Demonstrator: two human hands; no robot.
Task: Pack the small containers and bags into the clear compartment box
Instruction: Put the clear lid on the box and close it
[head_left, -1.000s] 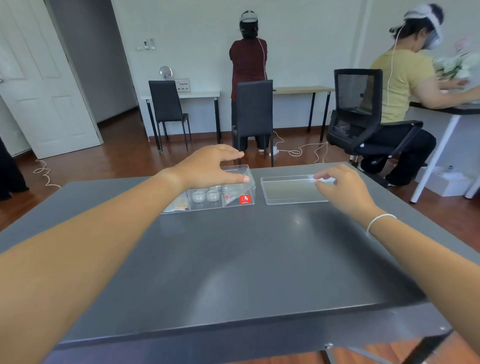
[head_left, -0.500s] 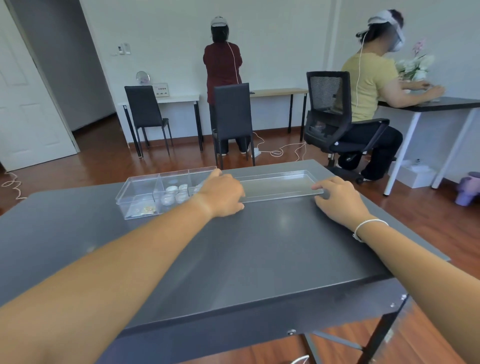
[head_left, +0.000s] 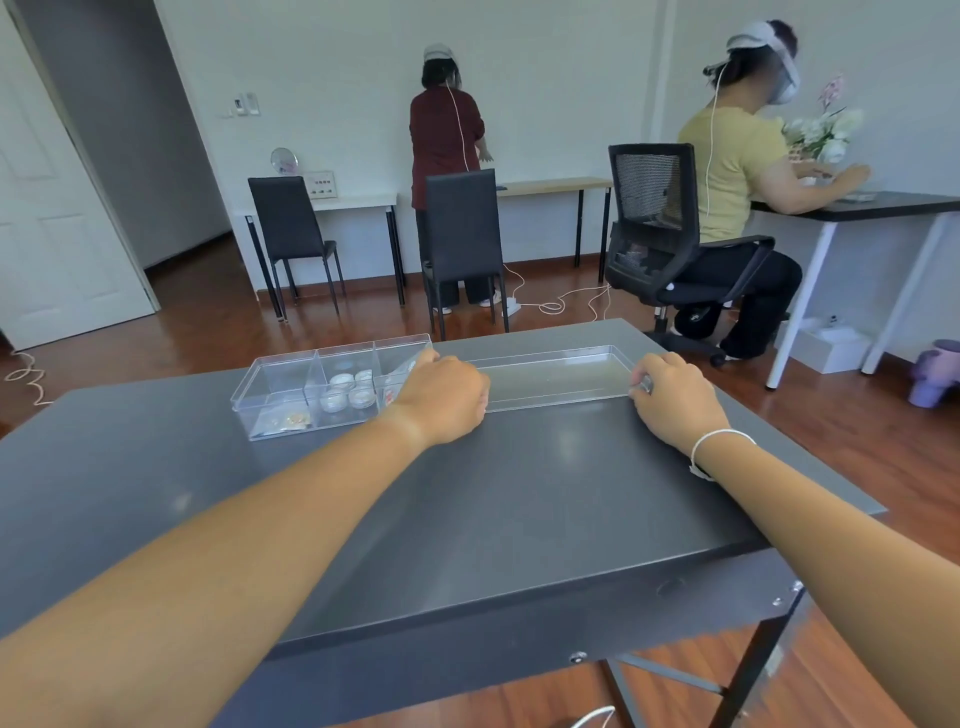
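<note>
Clear plastic forms the box, which is set at the far left of the grey table. Three compartments are seen: small bags lie in the left one, round containers in the middle one, and the right one is partly hidden by the left hand. That hand is curled at the left end of the lid, just beside the box. The right hand is closed on the lid's right end, fingertips pinching its rim.
</note>
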